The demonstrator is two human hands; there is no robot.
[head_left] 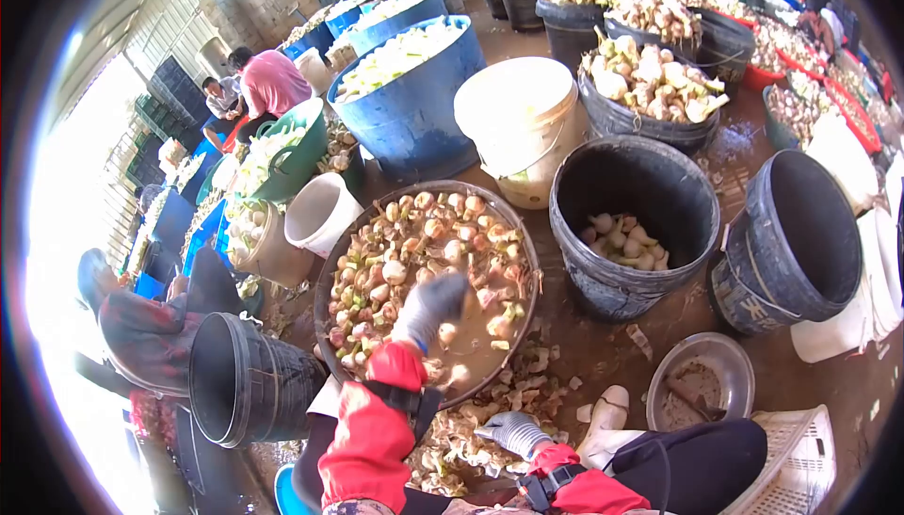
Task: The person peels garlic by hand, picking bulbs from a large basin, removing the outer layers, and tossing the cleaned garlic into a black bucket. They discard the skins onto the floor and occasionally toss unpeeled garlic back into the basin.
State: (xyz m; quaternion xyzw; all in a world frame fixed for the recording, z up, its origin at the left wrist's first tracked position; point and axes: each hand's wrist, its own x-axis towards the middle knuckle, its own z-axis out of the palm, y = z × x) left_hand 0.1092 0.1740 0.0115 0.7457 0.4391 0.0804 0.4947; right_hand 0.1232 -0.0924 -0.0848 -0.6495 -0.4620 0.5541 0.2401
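My left hand [435, 308], in a grey glove and blurred by motion, is over a wide round basin [533, 275] on the floor. In the basin, many garlic bulbs [394, 272] with cut stems lie in brown, murky water. A pale bulb [446, 333] shows just below this hand; whether the fingers hold anything is not visible. My right hand [516, 433], in a grey striped glove, is low in front of me, above a heap of peeled skins [452, 449]. Its fingers are closed and point left; what they hold, if anything, is hidden.
A black bucket [633, 162] with some garlic stands right of the basin, beside another black bucket [800, 242]. A metal bowl [700, 388] and white crate [791, 458] are at my right. Another black bucket [254, 378] lies tilted left. Two people [273, 82] sit farther back among filled tubs.
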